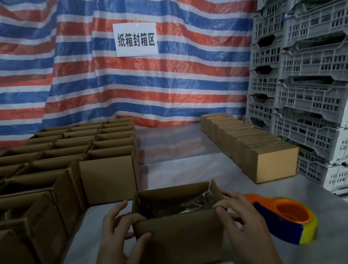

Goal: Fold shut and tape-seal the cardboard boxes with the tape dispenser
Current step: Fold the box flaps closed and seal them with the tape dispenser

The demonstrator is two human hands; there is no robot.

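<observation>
An open cardboard box [179, 240] stands on the grey table right in front of me, its flaps upright and a clear plastic-wrapped item inside. My left hand [118, 236] grips the box's near left corner, fingers curled over the rim and thumb on the front wall. My right hand [241, 218] grips the near right corner the same way. The tape dispenser [290, 220], orange, blue and yellow, lies on the table just right of my right hand, untouched.
Several open cardboard boxes [46, 172] crowd the table's left side in rows. A row of closed boxes [248, 139] runs along the right. Stacked grey plastic crates [322, 79] rise at the right edge. A striped tarp [93, 76] with a paper sign [136, 39] hangs behind.
</observation>
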